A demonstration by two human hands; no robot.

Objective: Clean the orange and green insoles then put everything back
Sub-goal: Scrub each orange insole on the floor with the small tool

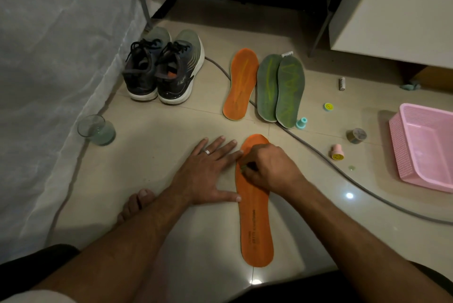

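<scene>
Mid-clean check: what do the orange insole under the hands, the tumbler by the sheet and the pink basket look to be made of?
Flat orange insole: probably foam with a matte fabric top; no shine, printed text. Clear tumbler: see-through, glass or clear plastic. Pink basket: likely moulded plastic, perforated walls, slight gloss.

small dark thing (245, 167) under right hand (267, 167) unidentifiable, pink basket (404, 155) cut off
</scene>
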